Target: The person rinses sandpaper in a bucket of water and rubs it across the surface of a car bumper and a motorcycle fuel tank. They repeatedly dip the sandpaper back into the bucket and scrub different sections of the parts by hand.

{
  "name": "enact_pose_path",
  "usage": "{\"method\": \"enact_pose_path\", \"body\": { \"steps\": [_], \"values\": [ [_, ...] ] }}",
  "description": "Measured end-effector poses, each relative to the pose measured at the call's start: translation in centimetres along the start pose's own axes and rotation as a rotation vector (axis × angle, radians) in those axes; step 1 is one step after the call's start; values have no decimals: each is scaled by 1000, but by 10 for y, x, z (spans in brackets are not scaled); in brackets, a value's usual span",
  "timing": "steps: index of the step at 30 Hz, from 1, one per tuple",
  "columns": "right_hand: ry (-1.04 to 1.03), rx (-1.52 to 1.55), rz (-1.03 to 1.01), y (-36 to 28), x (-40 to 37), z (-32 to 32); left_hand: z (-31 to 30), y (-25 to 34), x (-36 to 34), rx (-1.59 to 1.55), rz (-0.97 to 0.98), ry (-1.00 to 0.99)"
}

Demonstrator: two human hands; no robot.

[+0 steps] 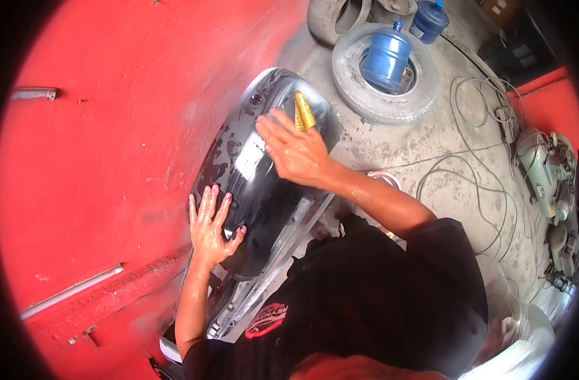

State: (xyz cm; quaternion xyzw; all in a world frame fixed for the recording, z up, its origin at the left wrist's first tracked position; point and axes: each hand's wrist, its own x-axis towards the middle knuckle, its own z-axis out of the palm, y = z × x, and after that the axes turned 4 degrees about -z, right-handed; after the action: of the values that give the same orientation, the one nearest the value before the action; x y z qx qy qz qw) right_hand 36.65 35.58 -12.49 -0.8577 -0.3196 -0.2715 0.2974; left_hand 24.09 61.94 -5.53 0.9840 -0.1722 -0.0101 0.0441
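A glossy black car bumper (pixel 254 209) lies lengthwise under my hands, wet with patches of water and scattered with reflections. My left hand (pixel 211 234) lies flat on its lower part, fingers spread and wet, holding nothing. Farther up the bumper, my right hand (pixel 296 155) rests palm down with its fingers stretched out. A folded yellow strip of sandpaper (pixel 304 113) sticks out past the outer edge of this hand, seemingly held under or between the fingers; its near end is hidden.
A red wall (pixel 99 164) runs close along the left. On the concrete floor lie a grey tire (pixel 349 104) with a blue water jug (pixel 388 57) on it, and a hose (pixel 473 177). A greenish machine (pixel 538 168) stands at the right. A bucket rim (pixel 386 177) shows beneath my right forearm.
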Motion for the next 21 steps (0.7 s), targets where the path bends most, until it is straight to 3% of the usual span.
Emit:
{"method": "enact_pose_path", "body": {
  "steps": [2,4,7,8,10,11,12,14,16,17,20,21],
  "values": [
    [-47,-32,35,27,15,-2,-2,2,-1,-6,-11,-19],
    [28,37,209,40,28,1,-3,1,-4,-4,-18,-12],
    [-4,57,-72,2,2,2,0,2,1,-10,-5,5],
    [-10,58,-65,8,1,2,-1,2,-1,-8,-8,-1],
    [114,100,149,45,14,4,-2,2,1,-6,-8,0],
    [-14,325,587,72,31,5,-5,4,-1,0,-3,-5],
    [-279,395,774,103,41,1,-4,5,-1,6,2,0],
    [-2,364,673,98,17,31,-4,3,5,12,14,0],
    [165,179,400,46,-7,20,-1,1,0,-5,26,4],
    [11,200,263,24,-19,1,0,-1,-1,1,35,-1],
    [123,325,346,75,-24,17,0,-1,-1,17,29,-26],
    [105,453,612,101,-22,35,0,0,-1,28,22,-39]
  ]
}}
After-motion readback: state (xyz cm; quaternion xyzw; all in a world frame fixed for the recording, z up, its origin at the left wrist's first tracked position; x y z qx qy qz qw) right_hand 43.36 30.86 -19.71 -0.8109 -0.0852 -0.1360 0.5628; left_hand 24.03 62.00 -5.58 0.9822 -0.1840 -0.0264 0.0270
